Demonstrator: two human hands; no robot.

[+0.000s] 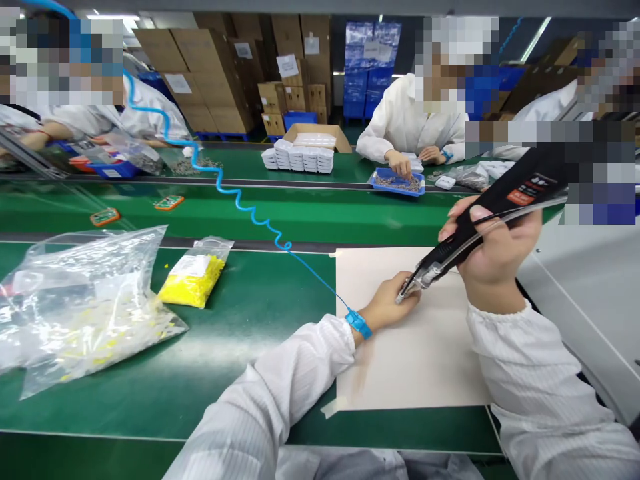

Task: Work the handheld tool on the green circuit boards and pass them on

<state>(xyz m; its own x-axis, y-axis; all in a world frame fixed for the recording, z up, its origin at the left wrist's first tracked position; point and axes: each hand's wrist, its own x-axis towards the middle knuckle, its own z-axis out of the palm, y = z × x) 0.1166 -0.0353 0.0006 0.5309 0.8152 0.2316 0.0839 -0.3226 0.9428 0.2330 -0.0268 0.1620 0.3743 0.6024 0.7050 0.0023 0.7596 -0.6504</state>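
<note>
My right hand [500, 247] is wrapped around a black electric screwdriver [530, 180] with an orange label, tilted so its metal tip points down and left. A cable or strip runs along its side. The tip reaches my left hand [395, 300], which is closed low over a pale sheet [415, 373] taped to the green bench. What the left fingers hold, if anything, is hidden by the hand and the tool. Around my left wrist sits a blue strap [359, 323], joined to a coiled blue cord [235, 197].
On the left lie a large clear bag [100, 313] of pale and yellow pieces and a small bag of yellow pieces [195, 280]. Orange-framed items [170, 203] lie on the green belt. Opposite, a co-worker [415, 127] reaches into a blue tray [397, 181] beside stacked white pieces [300, 159].
</note>
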